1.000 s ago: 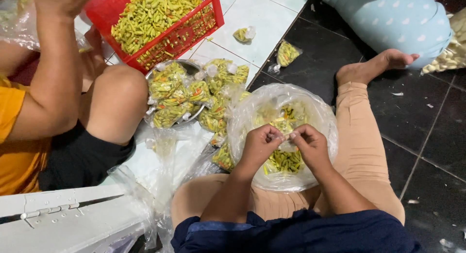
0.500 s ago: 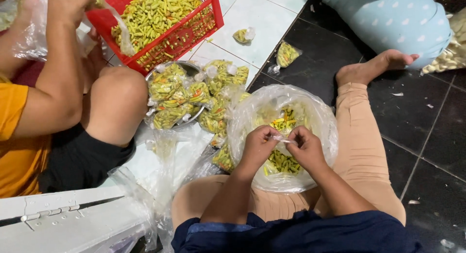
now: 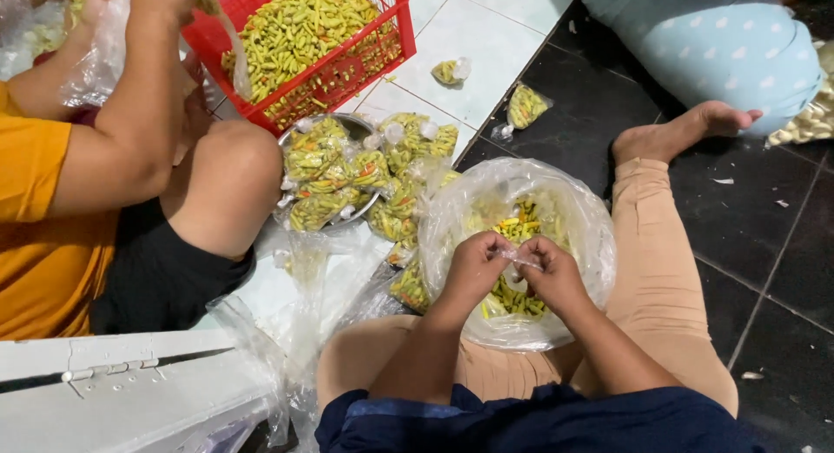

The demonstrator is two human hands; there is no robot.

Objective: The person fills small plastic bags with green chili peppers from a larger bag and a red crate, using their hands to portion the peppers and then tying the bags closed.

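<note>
My left hand [image 3: 473,269] and my right hand [image 3: 549,273] meet over a large clear plastic bag [image 3: 569,211] of yellow-green chillies resting on my lap. Both hands pinch the twisted neck of a small clear plastic packet [image 3: 519,258] held between them, its top drawn tight. The lower part of the packet is hidden behind my fingers.
A metal bowl [image 3: 365,208] piled with filled small packets sits left of the big bag. Behind it stands a red plastic crate [image 3: 347,66] of chillies. A person in an orange shirt [image 3: 35,218] sits at left holding a bag. Two loose packets [image 3: 526,105] lie on the tiles.
My hands have drawn slightly closer together on the packet's neck. The person at left has raised their arm and bag higher beside the crate.
</note>
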